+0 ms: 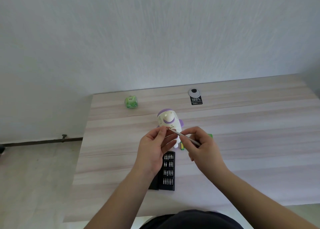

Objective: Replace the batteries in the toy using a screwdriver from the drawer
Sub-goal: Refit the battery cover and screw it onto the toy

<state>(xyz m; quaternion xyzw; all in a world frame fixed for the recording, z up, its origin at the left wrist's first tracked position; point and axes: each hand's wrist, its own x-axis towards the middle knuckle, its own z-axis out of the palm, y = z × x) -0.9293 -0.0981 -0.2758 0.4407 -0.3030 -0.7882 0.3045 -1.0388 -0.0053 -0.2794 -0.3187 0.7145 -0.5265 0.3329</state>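
My hands are raised close together over the middle of the counter (242, 124). My right hand (201, 147) has its fingers curled round a slim silver screwdriver (186, 137), which slants up and to the left. My left hand (154, 149) pinches something tiny at the screwdriver's tip between thumb and forefinger; it is too small for me to tell what it is. The other left fingers hang loosely curled.

Just behind my hands the toy (169, 124) lies on the counter, a white rocket-like figure with a purple cap and purple side pieces. My hands cover its near part. Green batteries (182, 146) lie beside the toy's near end, under my right hand, and another bit of green (209, 135) shows past my right knuckles.

Nearer to me, below my left wrist, sits an open black bit case (168, 171) with four rows of silver bits.

Further back on the left stands a green pack of tissues (131, 102). At the back of the counter, a round silver cable grommet (194, 92) touches a black sticker (196, 101) reading "100%".
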